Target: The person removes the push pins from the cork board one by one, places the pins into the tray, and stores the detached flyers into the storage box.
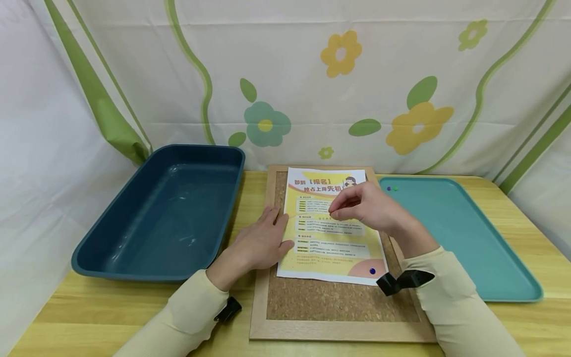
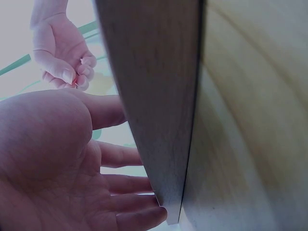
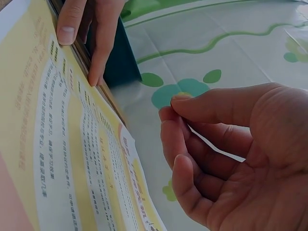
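A printed poster [image 1: 330,250] lies on a wood-framed corkboard [image 1: 325,303], with a blue pushpin [image 1: 372,271] at its lower right corner. My left hand [image 1: 258,242] rests over the board's left edge, fingers extended and thumb near the poster's edge. Above the middle of the poster, my right hand [image 1: 363,206] pinches a tiny pin between thumb and forefinger. Its red head and thin point barely show as a pin [image 2: 74,83] in the left wrist view. In the right wrist view the fingertips [image 3: 180,103] hide it, apart from the paper.
To the right lies a flat teal tray [image 1: 473,238] with a purple pin [image 1: 389,188] and a green pin [image 1: 395,188] in its far left corner. A deep dark-blue bin [image 1: 156,223] stands on the left. Behind the wooden table hangs a flowered curtain [image 1: 303,64].
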Motion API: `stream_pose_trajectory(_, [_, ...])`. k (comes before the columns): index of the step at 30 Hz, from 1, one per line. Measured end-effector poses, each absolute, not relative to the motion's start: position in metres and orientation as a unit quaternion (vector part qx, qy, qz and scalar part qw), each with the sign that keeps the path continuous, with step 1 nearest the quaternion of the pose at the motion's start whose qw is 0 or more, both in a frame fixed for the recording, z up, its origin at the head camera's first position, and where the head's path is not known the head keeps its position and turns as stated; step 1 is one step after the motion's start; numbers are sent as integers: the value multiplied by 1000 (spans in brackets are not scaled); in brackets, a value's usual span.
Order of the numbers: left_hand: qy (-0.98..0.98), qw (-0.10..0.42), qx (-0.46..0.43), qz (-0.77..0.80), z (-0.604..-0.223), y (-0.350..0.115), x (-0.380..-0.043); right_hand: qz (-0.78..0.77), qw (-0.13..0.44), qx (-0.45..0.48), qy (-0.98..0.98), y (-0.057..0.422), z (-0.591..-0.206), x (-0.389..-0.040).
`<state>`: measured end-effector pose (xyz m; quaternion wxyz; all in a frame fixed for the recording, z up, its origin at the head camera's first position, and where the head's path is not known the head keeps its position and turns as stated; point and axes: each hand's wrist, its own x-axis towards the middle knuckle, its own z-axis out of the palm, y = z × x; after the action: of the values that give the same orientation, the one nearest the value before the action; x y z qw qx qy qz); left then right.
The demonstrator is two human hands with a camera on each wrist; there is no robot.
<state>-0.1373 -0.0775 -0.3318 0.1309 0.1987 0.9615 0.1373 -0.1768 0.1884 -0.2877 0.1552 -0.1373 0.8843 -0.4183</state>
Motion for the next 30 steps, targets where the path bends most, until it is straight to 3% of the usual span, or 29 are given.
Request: stream_pose_trajectory(30, [960,130,204,142,-331,-78,-137,-437,123,-82,887,209,-280,-182])
